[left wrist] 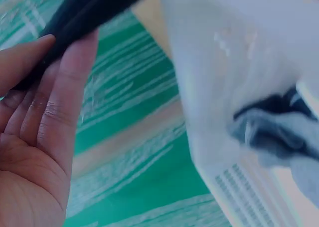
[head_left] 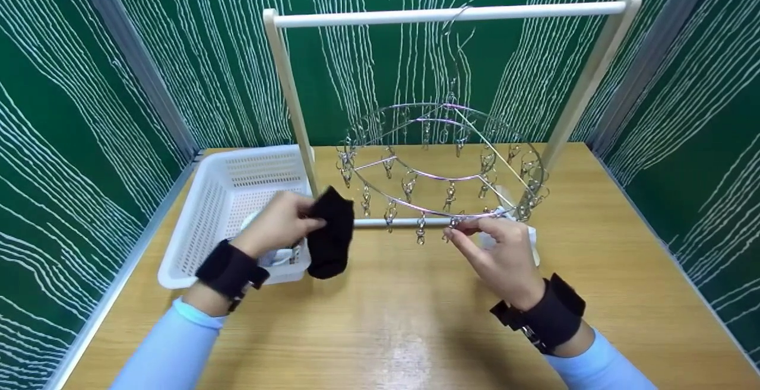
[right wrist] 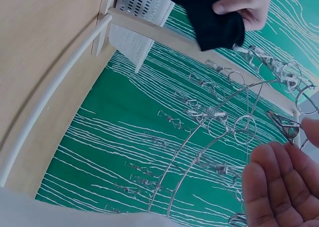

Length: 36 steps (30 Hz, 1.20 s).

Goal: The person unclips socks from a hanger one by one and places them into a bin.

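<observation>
A black sock [head_left: 332, 241] dangles from my left hand [head_left: 276, 225], pinched between thumb and fingers near its edge, beside the basket's right side. The left wrist view shows the thumb pressing the dark fabric [left wrist: 94, 12] against the fingers. My right hand [head_left: 504, 256] pinches a metal clip [right wrist: 284, 126] at the front of a round clip hanger [head_left: 406, 203]. Whether that clip's mouth is parted is hard to tell. A white cloth piece [head_left: 530, 237] shows partly behind the right hand, near the ring's right side; most of it is hidden.
The hanger hooks over the top bar of a wooden rack [head_left: 380, 18], with many clips around its rings. Left of the rack, a white perforated basket [head_left: 205, 200] contains grey and dark cloth items [left wrist: 274, 132]. Green white-streaked walls surround the wooden table [head_left: 380, 325].
</observation>
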Motion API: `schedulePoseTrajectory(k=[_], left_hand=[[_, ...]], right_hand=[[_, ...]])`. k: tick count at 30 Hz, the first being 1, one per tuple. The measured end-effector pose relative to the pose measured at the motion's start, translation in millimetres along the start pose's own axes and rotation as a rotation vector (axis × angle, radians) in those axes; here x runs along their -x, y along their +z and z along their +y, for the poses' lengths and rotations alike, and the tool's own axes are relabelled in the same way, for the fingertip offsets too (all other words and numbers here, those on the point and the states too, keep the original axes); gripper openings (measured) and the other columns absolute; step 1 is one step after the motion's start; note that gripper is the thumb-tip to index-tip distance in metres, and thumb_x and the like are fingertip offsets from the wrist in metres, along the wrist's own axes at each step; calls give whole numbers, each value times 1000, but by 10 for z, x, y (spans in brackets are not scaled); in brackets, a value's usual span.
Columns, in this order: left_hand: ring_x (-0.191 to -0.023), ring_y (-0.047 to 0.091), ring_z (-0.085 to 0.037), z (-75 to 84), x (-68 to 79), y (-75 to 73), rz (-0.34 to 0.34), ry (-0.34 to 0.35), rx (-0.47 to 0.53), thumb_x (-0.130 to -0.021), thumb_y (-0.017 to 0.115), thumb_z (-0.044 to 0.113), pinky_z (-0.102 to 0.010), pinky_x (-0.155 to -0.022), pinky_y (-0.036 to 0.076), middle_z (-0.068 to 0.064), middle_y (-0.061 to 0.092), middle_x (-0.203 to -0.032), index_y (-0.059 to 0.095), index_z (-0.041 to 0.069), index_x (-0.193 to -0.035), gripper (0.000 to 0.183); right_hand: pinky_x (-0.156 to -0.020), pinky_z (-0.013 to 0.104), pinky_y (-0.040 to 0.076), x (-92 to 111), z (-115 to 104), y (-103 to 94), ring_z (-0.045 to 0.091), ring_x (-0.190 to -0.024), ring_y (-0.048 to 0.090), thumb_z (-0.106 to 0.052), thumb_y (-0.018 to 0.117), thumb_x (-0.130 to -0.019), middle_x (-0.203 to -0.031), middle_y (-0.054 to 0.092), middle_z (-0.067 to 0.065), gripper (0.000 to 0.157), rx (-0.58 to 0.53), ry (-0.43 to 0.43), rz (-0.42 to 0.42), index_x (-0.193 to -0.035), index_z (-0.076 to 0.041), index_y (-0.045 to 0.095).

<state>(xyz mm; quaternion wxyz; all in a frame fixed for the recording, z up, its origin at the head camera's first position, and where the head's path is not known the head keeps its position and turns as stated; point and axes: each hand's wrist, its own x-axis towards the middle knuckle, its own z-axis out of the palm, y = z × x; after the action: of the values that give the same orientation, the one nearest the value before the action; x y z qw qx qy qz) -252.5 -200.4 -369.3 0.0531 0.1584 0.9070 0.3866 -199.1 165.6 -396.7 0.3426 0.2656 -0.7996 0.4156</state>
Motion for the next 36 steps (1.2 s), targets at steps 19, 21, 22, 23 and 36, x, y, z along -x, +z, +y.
schedulePoseTrajectory(k=[19,21,22,23,36], left_hand=[[-85,76,-17,-196,-32,-999,231,-55,-53,-101,74,6,-17,-70,61,-29,79,-112,79,-6,-117,21],[-91,78,-22,-256,-67,-1050,224,-86,-54,-102,72,6,-17,-72,62,-31,78,-115,78,-7,-121,23],[-93,78,-25,-289,-82,-1068,231,-99,-73,-102,72,6,-18,-72,61,-30,78,-116,78,-6,-121,23],[-94,77,-28,-322,-95,-1080,241,-112,-99,-103,72,6,-19,-73,60,-30,78,-114,78,-6,-120,22],[-89,72,-44,-798,-306,-871,342,-29,-401,-99,66,-1,-57,-81,56,-28,78,-98,76,-6,-98,11]], right_hand=[[-80,9,52,-10,20,-10,22,-71,76,6,92,-77,-81,82,8,15,20,-41,15,-86,0,81],[-80,10,52,-12,10,-14,21,-71,76,5,92,-78,-81,82,7,14,21,-32,11,-87,-1,82],[-81,10,52,-13,2,-15,20,-72,76,5,92,-79,-82,82,7,14,20,-27,8,-87,-1,82],[-81,9,52,-13,-3,-16,20,-72,77,4,92,-80,-82,83,7,14,16,-20,2,-88,-1,82],[-83,9,53,7,-21,-6,21,-73,78,5,91,-80,-84,83,7,13,8,5,-5,-87,-2,82]])
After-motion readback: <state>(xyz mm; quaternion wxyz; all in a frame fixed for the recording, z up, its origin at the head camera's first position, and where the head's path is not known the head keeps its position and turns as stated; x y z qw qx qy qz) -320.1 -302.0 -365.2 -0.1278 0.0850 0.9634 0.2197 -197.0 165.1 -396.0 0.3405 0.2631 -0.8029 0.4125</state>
